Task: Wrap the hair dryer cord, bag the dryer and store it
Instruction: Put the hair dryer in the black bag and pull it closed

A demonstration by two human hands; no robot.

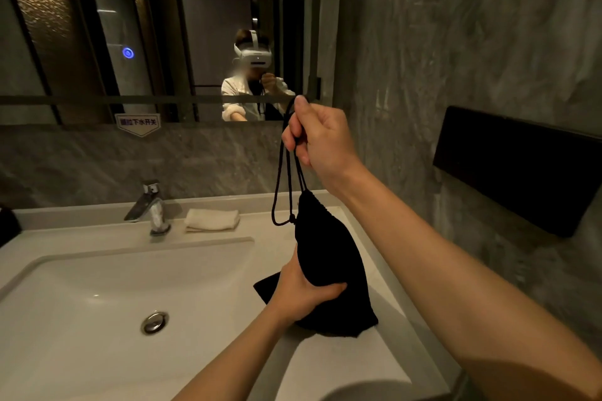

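A black cloth drawstring bag (329,247) stands on the white counter to the right of the basin, its mouth gathered tight at the top. My left hand (303,290) grips the bag's lower body from the left. My right hand (317,135) is raised above it, pinching the black drawstring (282,185), whose loops hang down to the bag's neck. The hair dryer and its cord are hidden; the bag looks full.
A white basin (81,270) with a metal drain (154,322) fills the left. A chrome tap (151,208) and a folded towel (211,220) sit behind it. A mirror (146,26) hangs above, and a black wall box (521,169) juts out at right.
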